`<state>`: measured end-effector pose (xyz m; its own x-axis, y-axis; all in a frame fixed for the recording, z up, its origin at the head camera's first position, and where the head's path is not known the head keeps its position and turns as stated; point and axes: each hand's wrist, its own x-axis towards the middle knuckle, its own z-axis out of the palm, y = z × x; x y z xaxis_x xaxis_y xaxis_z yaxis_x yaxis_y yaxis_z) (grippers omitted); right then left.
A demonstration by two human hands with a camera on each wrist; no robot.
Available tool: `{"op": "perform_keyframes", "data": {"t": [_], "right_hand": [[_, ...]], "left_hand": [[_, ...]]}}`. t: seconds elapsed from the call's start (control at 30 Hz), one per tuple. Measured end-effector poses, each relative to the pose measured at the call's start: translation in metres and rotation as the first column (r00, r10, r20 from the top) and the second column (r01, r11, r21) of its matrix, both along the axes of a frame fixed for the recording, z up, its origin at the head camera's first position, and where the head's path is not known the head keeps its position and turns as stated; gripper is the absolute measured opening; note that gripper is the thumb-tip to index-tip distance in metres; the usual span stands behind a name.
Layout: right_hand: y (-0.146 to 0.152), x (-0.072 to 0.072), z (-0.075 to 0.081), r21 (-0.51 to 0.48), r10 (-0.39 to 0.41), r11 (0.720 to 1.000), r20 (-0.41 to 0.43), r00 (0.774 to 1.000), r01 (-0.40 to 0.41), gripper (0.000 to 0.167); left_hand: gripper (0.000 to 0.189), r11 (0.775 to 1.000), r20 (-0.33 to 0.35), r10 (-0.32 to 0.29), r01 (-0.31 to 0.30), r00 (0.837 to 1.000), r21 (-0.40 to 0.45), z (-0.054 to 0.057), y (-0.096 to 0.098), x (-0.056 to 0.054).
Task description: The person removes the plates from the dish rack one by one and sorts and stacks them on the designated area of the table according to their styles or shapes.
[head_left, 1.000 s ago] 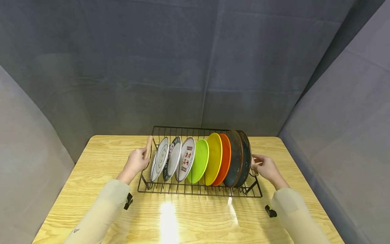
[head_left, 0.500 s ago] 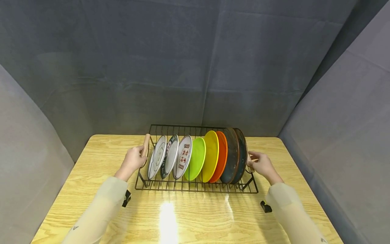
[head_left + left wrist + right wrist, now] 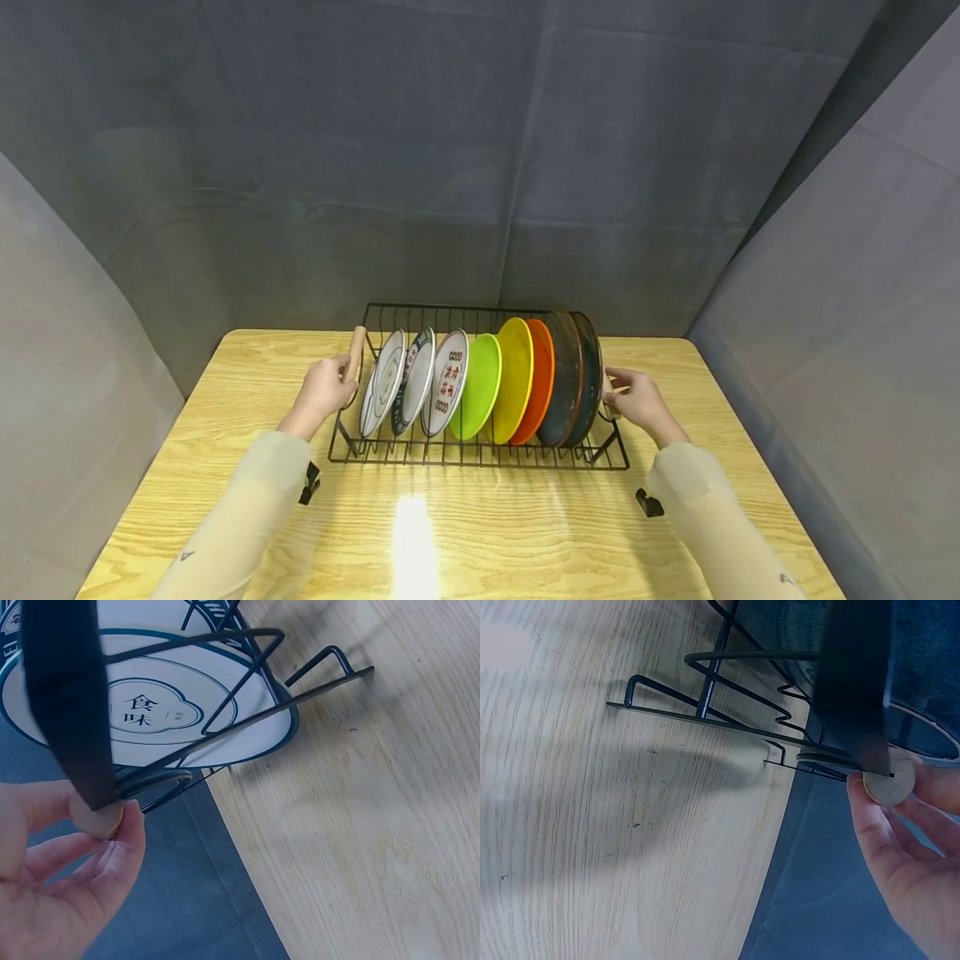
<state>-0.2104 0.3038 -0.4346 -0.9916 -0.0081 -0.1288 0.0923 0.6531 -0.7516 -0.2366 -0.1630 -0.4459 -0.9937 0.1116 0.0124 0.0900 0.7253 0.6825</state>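
Observation:
A black wire dish rack (image 3: pixel 480 464) holds several plates on edge. My left hand (image 3: pixel 322 388) grips the wooden handle (image 3: pixel 355 348) at its left end, thumb and fingers around the bar in the left wrist view. At the other end my right hand (image 3: pixel 639 403) pinches the matching handle (image 3: pixel 890 780), mostly hidden by the hand in the head view. From left to right stand white patterned plates (image 3: pixel 384 385), one with red lettering (image 3: pixel 446 383), then a green plate (image 3: pixel 480 387), a yellow plate (image 3: pixel 515 379), an orange plate (image 3: pixel 543 367) and dark plates (image 3: pixel 591 375).
The rack is near the back of a light wood table (image 3: pixel 480 533). A dark grey cloth curtain (image 3: pixel 420 167) hangs just behind it. Lighter cloth panels (image 3: pixel 840 333) flank both sides of the table.
Both hands and the dish rack between them have shifted a little to the left and slightly toward the back curtain. The plates keep their order, and both hands keep their hold.

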Motion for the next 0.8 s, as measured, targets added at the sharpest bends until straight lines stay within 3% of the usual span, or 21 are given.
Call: {"op": "perform_keyframes", "data": {"t": [0.3, 0.8], "right_hand": [[-0.002, 0.007, 0.010, 0.005, -0.005, 1.000, 0.014, 1.000, 0.005, 0.052], [-0.002, 0.009, 0.012, 0.015, -0.015, 1.000, 0.008, 1.000, 0.015, 0.051]], "left_hand": [[0.049, 1.000, 0.006, -0.005, 0.005, 1.000, 0.005, 0.010, -0.001, 0.006], [0.049, 0.999, 0.047, -0.003, 0.001, 0.999, 0.037, 0.013, -0.001, 0.007]]}}
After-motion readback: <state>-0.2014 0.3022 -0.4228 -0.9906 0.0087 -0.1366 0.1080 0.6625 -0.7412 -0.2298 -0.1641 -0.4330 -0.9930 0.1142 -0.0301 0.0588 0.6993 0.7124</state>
